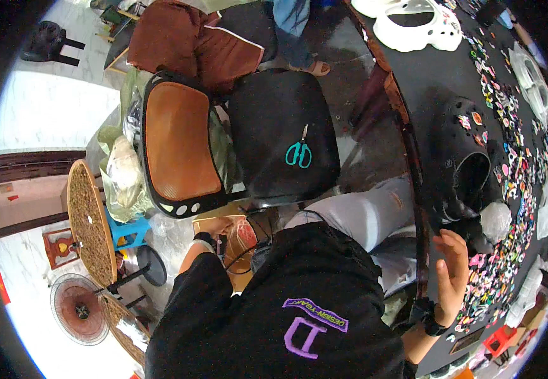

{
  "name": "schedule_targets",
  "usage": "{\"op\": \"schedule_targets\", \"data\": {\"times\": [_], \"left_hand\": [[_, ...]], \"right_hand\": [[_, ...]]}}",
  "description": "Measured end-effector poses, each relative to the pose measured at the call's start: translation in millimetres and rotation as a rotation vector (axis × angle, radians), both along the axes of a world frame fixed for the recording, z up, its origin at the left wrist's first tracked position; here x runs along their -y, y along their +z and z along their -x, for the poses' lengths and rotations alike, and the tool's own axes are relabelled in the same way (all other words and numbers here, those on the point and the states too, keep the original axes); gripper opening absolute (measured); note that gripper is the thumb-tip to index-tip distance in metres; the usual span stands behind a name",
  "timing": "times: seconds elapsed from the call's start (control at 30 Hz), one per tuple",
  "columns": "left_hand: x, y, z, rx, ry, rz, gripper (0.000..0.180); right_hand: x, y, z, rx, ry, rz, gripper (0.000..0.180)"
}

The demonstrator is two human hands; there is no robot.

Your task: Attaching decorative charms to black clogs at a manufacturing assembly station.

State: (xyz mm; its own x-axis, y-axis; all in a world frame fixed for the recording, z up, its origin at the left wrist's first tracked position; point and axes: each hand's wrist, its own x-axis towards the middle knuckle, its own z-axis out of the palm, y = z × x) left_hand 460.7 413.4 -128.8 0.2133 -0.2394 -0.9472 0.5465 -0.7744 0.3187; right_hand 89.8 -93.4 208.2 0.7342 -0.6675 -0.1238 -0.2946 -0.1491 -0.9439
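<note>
My left hand (pixel 219 225) reaches down beside the chair, over a cardboard box (pixel 207 222). Next to it is a clear bag of something reddish (pixel 242 234); the fingers are too small and shaded to show whether they grip anything. At the edge of the dark table (pixel 407 69), my right hand (pixel 451 275) is raised with its fingers stretched and nothing in them. Nearest to it lie a crumpled clear plastic bag (pixel 496 218) and a black clog (pixel 457 151) with several charms on it. Many small colourful shoe charms (pixel 505 278) are spread over the table.
A white clog (pixel 413 25) sits at the table's far end. Teal-handled scissors (pixel 299 151) lie on the black seat of a chair (pixel 182 139) with an orange mesh back. Brown clothing (pixel 173 38) is heaped beyond it. A fan (pixel 81 308) stands at left.
</note>
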Motion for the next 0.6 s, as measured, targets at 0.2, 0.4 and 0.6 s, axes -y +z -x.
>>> {"op": "schedule_targets", "data": {"times": [0.2, 0.4, 0.6], "left_hand": [[-75.0, -21.9, -8.4, 0.106, -0.582, -0.143, 0.028], [-120.0, -36.1, -13.0, 0.225, -1.104, 0.225, 0.062], [-94.0, -21.6, -2.8, 0.367, -1.087, -0.214, 0.047]], "right_hand": [[3.8, -0.4, 1.7, -0.056, 0.014, 0.023, 0.041], [9.8, -4.2, 13.4, -0.090, -0.018, 0.076, 0.043], [9.1, -1.7, 19.7, -0.107, -0.047, 0.084, 0.045]]}}
